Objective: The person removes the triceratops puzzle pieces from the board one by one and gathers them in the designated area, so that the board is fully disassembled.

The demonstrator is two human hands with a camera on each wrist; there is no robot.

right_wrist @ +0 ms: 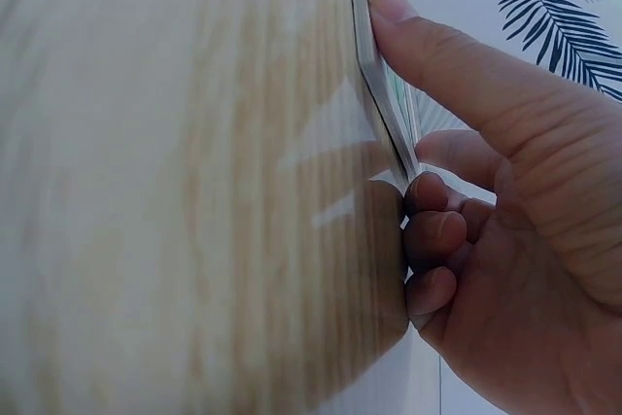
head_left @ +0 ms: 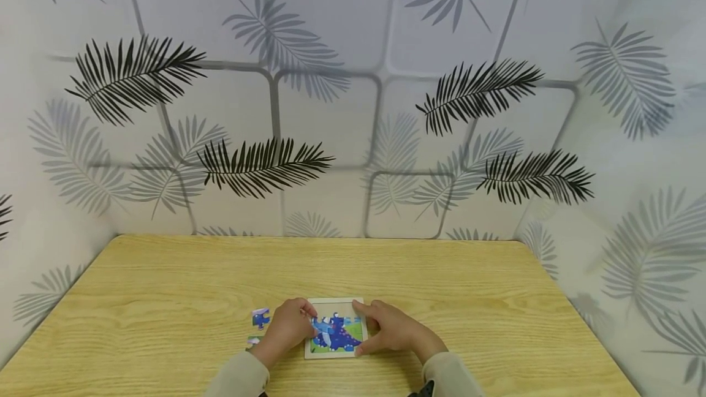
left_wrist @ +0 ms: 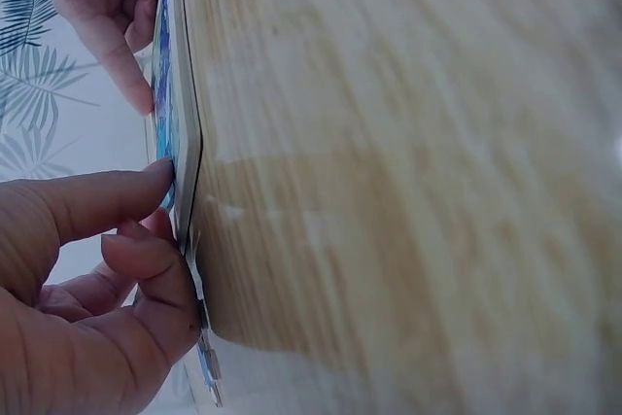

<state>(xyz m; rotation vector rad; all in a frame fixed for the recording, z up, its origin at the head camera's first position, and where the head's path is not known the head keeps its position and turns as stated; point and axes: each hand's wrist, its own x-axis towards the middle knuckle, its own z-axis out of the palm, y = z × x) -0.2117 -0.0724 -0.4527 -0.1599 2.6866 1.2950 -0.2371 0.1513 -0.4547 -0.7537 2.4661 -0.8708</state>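
A puzzle board with a pale frame lies on the table, showing a blue dragon picture; bare backing shows along its top. At the board's left side, my left hand pinches a light-blue piece; the piece's edges are partly hidden by the fingers. In the left wrist view, the left thumb meets the picture's surface and the other fingers curl beside the frame. My right hand grips the frame's right side, its thumb on top and several fingers curled against the table in the right wrist view.
Two loose puzzle pieces lie left of the board: one blue, the other partly hidden by the left hand. The wooden table reaches back to a leaf-patterned backdrop.
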